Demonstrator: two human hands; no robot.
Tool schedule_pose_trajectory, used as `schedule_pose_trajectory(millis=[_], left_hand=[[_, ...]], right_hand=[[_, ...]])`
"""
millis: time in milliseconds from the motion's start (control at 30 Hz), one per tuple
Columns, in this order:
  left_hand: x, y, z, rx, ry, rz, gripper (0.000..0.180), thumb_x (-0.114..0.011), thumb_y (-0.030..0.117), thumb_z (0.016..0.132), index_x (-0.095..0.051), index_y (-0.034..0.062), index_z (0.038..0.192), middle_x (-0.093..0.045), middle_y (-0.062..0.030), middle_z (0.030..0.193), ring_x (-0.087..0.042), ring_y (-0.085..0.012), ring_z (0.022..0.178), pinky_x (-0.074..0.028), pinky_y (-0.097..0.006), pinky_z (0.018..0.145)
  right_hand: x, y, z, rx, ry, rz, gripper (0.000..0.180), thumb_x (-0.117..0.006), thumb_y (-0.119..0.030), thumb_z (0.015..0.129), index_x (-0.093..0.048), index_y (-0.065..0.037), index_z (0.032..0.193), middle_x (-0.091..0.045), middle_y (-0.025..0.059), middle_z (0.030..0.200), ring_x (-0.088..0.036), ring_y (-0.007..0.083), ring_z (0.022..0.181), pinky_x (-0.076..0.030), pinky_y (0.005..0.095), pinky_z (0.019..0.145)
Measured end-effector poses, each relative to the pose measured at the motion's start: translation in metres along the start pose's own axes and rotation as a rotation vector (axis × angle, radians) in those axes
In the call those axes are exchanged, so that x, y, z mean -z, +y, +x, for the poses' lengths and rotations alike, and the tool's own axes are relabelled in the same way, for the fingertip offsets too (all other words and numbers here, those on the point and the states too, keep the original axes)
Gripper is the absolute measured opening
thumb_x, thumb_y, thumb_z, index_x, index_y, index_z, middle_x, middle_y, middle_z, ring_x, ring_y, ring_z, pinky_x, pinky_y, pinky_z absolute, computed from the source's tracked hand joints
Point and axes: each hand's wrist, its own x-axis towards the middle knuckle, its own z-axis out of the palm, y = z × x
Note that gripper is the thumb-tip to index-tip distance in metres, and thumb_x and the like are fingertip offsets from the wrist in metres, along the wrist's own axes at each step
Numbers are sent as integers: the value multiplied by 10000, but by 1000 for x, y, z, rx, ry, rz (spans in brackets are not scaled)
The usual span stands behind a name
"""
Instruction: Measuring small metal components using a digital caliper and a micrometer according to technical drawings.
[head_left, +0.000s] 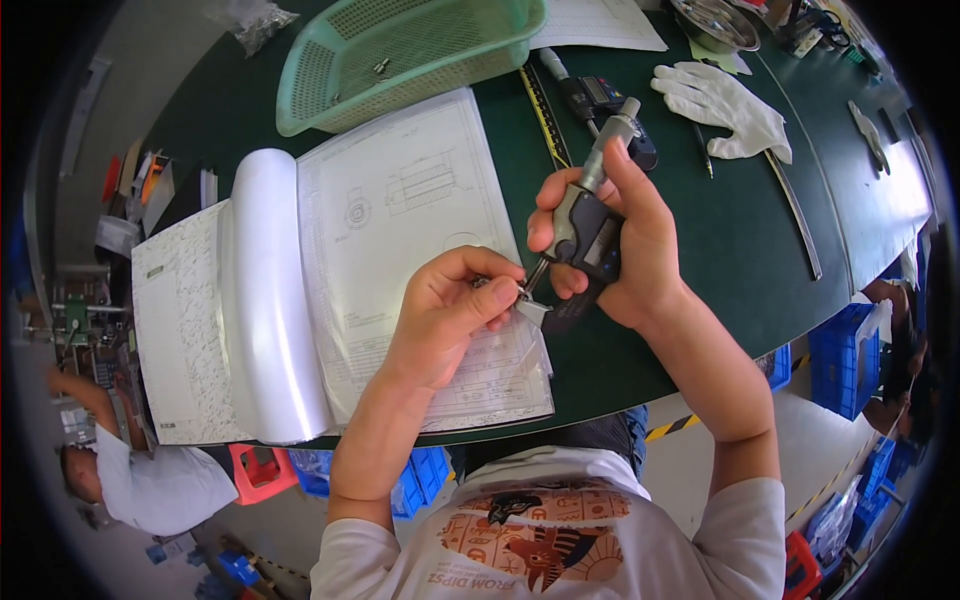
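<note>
My right hand (640, 235) is wrapped round a digital micrometer (585, 232), its silver thimble tilted up and away between thumb and fingers. Its frame and measuring end point down toward my left hand. Pinched in the fingertips of my left hand (450, 305) is a small metal part (483, 281), mostly hidden by the fingers; it sits right beside the micrometer's jaws, and whether they touch it I cannot tell. Under my left hand lies a technical drawing (400, 210) in a clear sleeve, part of an opened binder.
A green plastic basket (400, 95) with a few small metal pieces stands at the back. Farther right lie a second digital micrometer (597, 95), a white glove (725, 108), a steel rule (795, 215) and a metal bowl (718, 25). A curled clear sleeve (270, 300) rises at left; another person (150, 470) works beyond.
</note>
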Motion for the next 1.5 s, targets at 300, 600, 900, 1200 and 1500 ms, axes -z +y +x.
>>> schedule_pose_trajectory(millis=[300, 600, 900, 1200, 1500], left_hand=[[0, 1, 1, 5, 2, 15, 122, -601, 69, 769, -565, 0, 863, -536, -32, 719, -451, -76, 592, -374, -196, 541], [-1, 2, 2, 39, 2, 2, 172, -569, 93, 783, -540, -3, 923, -525, -31, 760, -446, -81, 608, -372, -193, 551], [-1, -1, 0, 9, 7, -29, 209, -558, 59, 773, -515, -1, 969, -518, -30, 793, -456, -72, 644, -379, -191, 574], [0, 3, -1, 14, -10, -21, 135, -583, 53, 766, -548, 7, 889, -517, -19, 734, -464, -67, 610, -386, -192, 558], [2, -2, 1, -15, 17, -14, 138, -581, 122, 801, -548, 16, 884, -520, -11, 730, -463, -61, 597, -383, -179, 538]], right_hand=[[0, -1, -1, -22, 16, 54, 591, -235, -553, 819, -515, -33, 822, -563, 127, 661, -437, 155, 379, -386, 244, 359], [3, 0, 2, -47, 0, 37, 653, -183, -586, 823, -514, -23, 831, -571, 109, 647, -452, 152, 381, -380, 242, 393], [3, 0, -1, -65, 14, 130, 635, -223, -568, 813, -505, 0, 854, -565, 148, 670, -458, 187, 396, -403, 276, 402], [2, 0, 1, -39, -11, 108, 607, -206, -531, 842, -507, -4, 866, -565, 147, 677, -443, 178, 384, -400, 282, 403], [3, -1, 0, -60, -56, 140, 607, -161, -491, 851, -500, 11, 883, -566, 154, 693, -442, 179, 391, -404, 286, 406]])
